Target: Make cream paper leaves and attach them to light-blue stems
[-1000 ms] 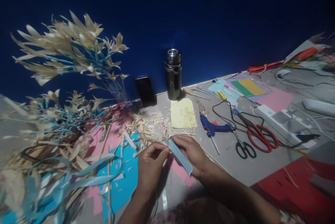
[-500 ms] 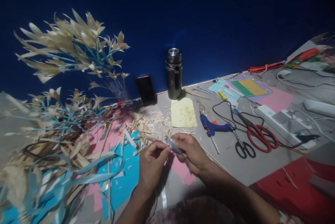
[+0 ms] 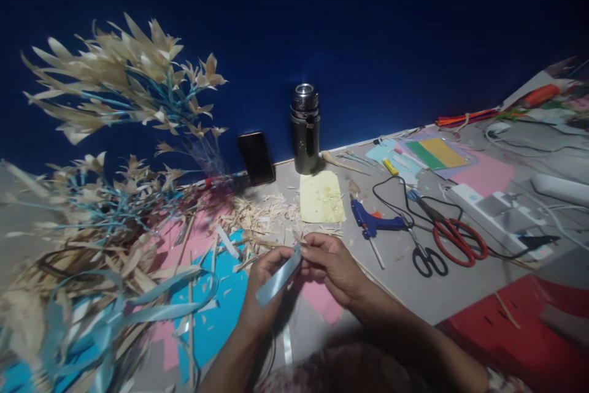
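Head view: both hands meet low in the middle, above the grey counter [image 3: 405, 282]. The left hand [image 3: 257, 313] has its fingers [image 3: 269, 258] curled closed on a pale blue flat ribbon strip [image 3: 278, 279], which slants up to the right. The right hand [image 3: 334, 264] pinches the strip's upper end, fingers [image 3: 310, 255] pressed tight together. The strip is held off the counter, over a pink paper sheet [image 3: 322, 301]. Just beyond lie a pale yellow paper sheet [image 3: 321, 197] and, to its right, a blue hot glue gun [image 3: 368, 221]
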`<state>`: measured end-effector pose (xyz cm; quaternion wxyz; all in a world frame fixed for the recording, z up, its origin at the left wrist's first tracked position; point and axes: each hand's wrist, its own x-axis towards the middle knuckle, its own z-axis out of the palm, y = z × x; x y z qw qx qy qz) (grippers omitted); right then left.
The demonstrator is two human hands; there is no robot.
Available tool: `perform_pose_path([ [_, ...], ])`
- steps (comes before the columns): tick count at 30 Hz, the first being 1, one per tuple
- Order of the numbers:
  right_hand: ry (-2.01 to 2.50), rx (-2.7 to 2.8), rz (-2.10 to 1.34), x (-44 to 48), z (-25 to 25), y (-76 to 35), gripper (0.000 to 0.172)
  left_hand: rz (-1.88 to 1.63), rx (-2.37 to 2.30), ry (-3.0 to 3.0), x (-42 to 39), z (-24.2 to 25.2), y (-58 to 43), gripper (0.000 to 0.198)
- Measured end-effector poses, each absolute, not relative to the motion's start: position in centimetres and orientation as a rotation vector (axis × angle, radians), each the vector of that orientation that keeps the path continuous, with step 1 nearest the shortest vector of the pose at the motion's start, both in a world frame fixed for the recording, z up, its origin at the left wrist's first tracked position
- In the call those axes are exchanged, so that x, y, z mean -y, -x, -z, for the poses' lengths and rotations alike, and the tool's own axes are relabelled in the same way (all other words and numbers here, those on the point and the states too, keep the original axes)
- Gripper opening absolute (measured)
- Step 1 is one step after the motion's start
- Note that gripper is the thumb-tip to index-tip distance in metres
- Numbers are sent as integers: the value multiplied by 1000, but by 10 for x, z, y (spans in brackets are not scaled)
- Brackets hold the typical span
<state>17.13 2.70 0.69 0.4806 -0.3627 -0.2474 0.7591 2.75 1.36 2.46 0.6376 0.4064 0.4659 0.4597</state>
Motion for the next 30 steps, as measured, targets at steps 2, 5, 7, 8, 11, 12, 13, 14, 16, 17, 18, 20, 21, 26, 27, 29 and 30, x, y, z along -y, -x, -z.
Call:
perform_pose_path([
  [2, 853, 607, -1903, -27, -6, -172, 36, -972, -958, -765, -14, -24, -26, 25],
  [5, 809, 602, -1936, -27, -5, -172, 35, -920, -892, -640, -15, -24, -26, 26],
  [7, 799, 598, -1926, -27, -5, -172, 32, -937, -876, -617, -15, -24, -26, 26],
  [8, 798, 594, -1917, -28, -5, -172, 30, -950, -878, -613, -15, -24, -27, 26],
  [11, 807, 566, -1897, -28, -8, -172, 27, -1023, -931, -603, -16, -23, -28, 27],
  [12, 807, 560, -1889, -27, -8, -172, 28, -1054, -960, -609, -16, -23, -29, 27],
  [13, 803, 565, -1884, -26, -9, -172, 28, -1084, -990, -622, -16, -23, -30, 27],
  [14, 797, 580, -1881, -25, -9, -171, 29, -1112, -1018, -641, -16, -22, -30, 27],
  [16, 778, 632, -1859, -23, -7, -171, 30, -1144, -1062, -687, -15, -21, -31, 26],
  [17, 771, 676, -1835, -22, -6, -170, 31, -1150, -1077, -708, -15, -21, -32, 25],
  [18, 772, 731, -1804, -21, -4, -169, 32, -1153, -1084, -725, -14, -19, -33, 24],
  [20, 801, 860, -1724, -20, -1, -168, 33, -1166, -1088, -764, -12, -17, -34, 22],
  [21, 830, 919, -1680, -20, -1, -168, 33, -1168, -1090, -787, -11, -15, -34, 21],
  [26, 917, 961, -1568, -20, -5, -164, 29, -1169, -1093, -811, -9, -10, -36, 19],
  [27, 918, 940, -1567, -20, -7, -163, 28, -1166, -1073, -787, -8, -10, -36, 19],
  [29, 918, 916, -1567, -20, -9, -163, 26, -1155, -1018, -736, -8, -10, -37, 20],
  [30, 917, 914, -1566, -20, -10, -162, 26, -1149, -991, -716, -7, -11, -37, 21],
])
